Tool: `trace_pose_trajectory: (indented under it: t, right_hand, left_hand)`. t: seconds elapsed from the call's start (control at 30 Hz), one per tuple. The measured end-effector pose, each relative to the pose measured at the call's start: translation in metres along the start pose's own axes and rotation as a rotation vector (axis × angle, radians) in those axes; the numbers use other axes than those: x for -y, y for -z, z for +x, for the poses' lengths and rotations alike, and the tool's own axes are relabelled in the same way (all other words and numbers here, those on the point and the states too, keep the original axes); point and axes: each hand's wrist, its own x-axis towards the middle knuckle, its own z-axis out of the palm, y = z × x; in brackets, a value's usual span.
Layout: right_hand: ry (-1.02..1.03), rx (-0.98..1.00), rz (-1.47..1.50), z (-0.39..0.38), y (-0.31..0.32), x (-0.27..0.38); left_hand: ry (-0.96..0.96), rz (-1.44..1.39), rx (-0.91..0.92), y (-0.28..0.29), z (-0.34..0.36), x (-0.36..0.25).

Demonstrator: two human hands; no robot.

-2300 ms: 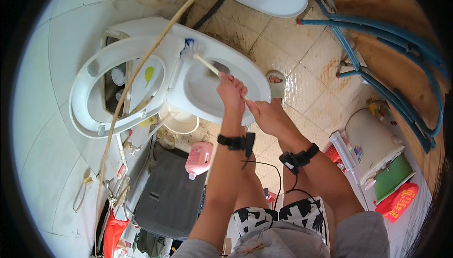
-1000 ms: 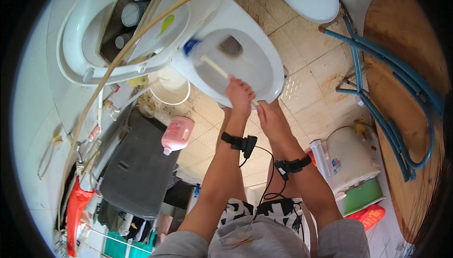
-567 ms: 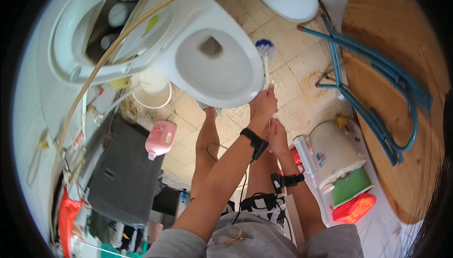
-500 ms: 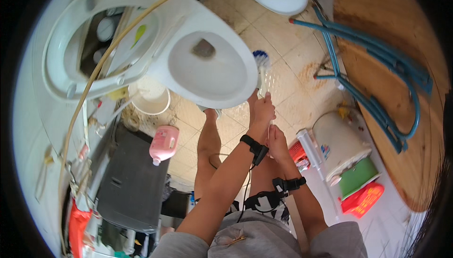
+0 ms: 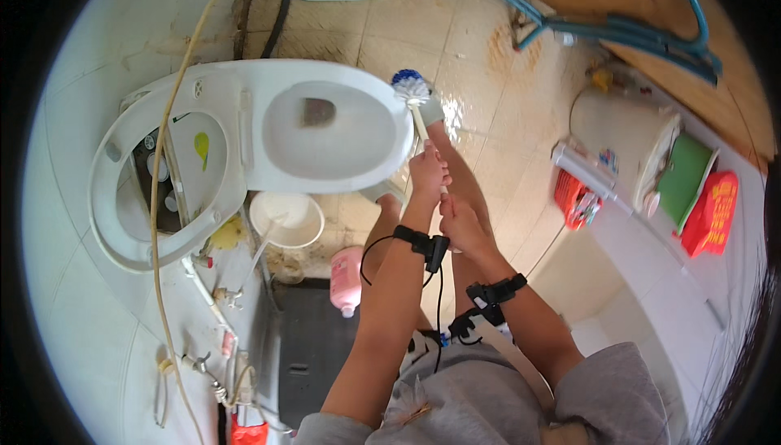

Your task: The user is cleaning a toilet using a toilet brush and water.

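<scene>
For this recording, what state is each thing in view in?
Toilet bowl: uncovered
Toilet brush: held, head near the bowl's front rim, contact unclear
Left hand: closed around the brush
Right hand: closed on the brush, nearer the body
Toilet seat: raised
Rear compartment: open, inner parts showing
White bucket: upright, open-topped
Pink bottle: cap seemingly on
Floor: shiny, apparently wet, brown-stained

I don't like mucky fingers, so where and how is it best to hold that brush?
I'd hold the brush by its pale handle, coming from the end opposite the bristles. The handle looks thin and straight, probably easy to wrap around, with the bristles at its far end. The left grip and right grip are both on it.
</scene>
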Motion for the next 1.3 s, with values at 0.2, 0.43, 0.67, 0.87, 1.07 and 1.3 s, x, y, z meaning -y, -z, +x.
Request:
trace_pose_trajectory:
  t: [0.2, 0.43, 0.67, 0.87, 1.07, 1.3]
  right_hand:
    - [-0.303, 0.208, 0.379, -0.038, -0.025, -0.071]
    - [-0.047, 0.634, 0.013, -0.040, -0.083, -0.117]
    - [0.238, 0.456, -0.208, -0.007, -0.086, -0.095]
    - [0.039, 0.003, 0.085, -0.008, 0.017, -0.100]
    - [0.176, -0.001, -0.076, 0.028, 0.005, -0.077]
    - [0.092, 0.349, -0.059, -0.007, -0.046, -0.072]
  left_hand:
    - [0.186, -0.017, 0.044, 0.085, 0.008, 0.077]
    - [-0.040, 0.065, -0.426, 0.230, -0.040, 0.079]
    - [-0.138, 0.626, -0.087, 0.215, -0.016, 0.028]
    - [-0.051, 0.299, -0.065, 0.019, 0.014, 0.076]
    - [-0.013, 0.107, 0.152, 0.017, 0.025, 0.035]
    - [-0.064, -0.096, -0.115, 0.195, 0.036, 0.078]
